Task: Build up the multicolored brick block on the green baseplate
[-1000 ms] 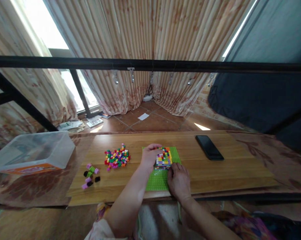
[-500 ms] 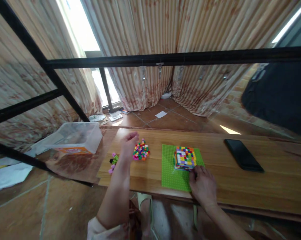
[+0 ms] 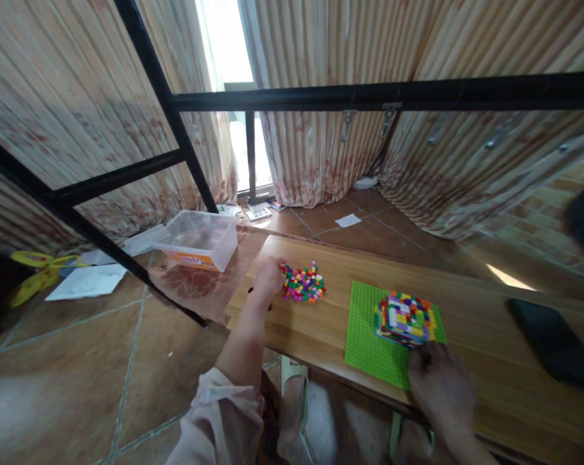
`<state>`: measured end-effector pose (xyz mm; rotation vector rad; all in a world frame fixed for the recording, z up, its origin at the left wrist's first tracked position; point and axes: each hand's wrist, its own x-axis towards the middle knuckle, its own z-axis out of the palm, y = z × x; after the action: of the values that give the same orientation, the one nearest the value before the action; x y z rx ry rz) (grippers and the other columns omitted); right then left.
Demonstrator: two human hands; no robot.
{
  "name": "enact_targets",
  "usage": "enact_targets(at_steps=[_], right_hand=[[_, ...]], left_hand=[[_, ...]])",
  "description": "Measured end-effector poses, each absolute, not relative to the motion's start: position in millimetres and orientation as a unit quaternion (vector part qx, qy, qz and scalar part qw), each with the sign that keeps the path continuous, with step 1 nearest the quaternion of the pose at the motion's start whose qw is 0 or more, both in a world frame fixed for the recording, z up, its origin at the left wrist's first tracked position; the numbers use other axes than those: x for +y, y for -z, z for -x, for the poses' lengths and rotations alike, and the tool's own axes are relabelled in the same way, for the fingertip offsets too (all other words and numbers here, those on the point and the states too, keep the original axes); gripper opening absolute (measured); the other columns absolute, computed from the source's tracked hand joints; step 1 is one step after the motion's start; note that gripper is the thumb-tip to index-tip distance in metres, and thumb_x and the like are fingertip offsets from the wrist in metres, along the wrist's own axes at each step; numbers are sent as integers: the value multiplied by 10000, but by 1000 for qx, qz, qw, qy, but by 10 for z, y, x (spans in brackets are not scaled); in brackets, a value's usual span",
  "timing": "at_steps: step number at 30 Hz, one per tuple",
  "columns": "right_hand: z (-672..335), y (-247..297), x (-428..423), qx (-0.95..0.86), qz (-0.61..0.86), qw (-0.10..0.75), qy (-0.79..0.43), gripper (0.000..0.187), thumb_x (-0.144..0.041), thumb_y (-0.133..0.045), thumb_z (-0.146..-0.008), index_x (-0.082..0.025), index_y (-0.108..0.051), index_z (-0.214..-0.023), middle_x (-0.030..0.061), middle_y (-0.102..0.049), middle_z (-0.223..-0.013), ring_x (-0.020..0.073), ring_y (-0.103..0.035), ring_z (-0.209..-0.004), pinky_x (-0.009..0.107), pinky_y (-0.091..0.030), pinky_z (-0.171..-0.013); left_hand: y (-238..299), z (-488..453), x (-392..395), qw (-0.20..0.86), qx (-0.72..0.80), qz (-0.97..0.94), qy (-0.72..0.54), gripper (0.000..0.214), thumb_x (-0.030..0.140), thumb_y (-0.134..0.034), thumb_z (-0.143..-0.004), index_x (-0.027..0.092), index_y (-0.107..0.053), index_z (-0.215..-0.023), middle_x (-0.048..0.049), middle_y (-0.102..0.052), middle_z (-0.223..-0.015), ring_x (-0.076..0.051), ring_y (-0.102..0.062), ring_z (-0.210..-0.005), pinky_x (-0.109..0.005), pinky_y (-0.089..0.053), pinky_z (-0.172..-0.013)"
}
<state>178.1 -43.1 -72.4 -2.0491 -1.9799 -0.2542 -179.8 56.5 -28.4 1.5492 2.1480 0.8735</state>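
Observation:
My left hand (image 3: 270,278) is down at the left edge of a loose pile of small colourful toy bricks (image 3: 303,283). Its fingers are curled, and the fingertips are too blurred to show what they hold. A layered block built of multicoloured bricks (image 3: 404,318) stands on a green studded baseplate (image 3: 364,336). My right hand (image 3: 440,381) rests at the near right corner of that block, over the baseplate's edge, with thumb and fingers bent together. Whatever lies between them cannot be made out. A few dark pieces (image 3: 251,290) show beside my left wrist, which partly hides them.
A black phone (image 3: 556,342) lies on the wooden table (image 3: 311,323) to the right. Beyond the table's left end stands a clear plastic box (image 3: 199,240) with an orange label. A black metal frame (image 3: 292,101) crosses in front of the curtains. Papers (image 3: 86,282) lie on the tiled floor.
The view has swung to the left. My left hand has dropped towards the left side of the brick pile, which now looks more spread out. My right hand stays by the built block.

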Motion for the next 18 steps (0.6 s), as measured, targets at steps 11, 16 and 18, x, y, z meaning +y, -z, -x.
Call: enact_targets(at_steps=[11,16,18], right_hand=[[-1783,731,-424,-682,713,133,89,228,-283,-367,-912,-216,-501,-740,79,-626,-812,239,-578,-771,325,-349,-671],[-1755,710,-423,-678,716,140,86,224,-265,-379,-904,-205,-524,-745,78,-628,-817,232,-571,-783,321,-340,-674],[-1750,707,-420,-678,716,145,82,218,-258,-389,-900,-200,-538,-751,80,-629,-819,229,-564,-782,320,-338,-679]], left_hand=[[189,1647,519,156,753,-606,-202,331,52,-541,-772,219,-749,-967,-103,-724,-1015,-244,-646,-1035,-341,-478,-935],[155,1604,464,180,726,-625,-221,318,64,-578,-762,231,-758,-963,-77,-741,-981,-218,-669,-976,-316,-486,-913],[122,1606,473,188,717,-624,-247,315,65,-576,-763,217,-759,-969,-81,-743,-975,-213,-672,-955,-315,-491,-901]])
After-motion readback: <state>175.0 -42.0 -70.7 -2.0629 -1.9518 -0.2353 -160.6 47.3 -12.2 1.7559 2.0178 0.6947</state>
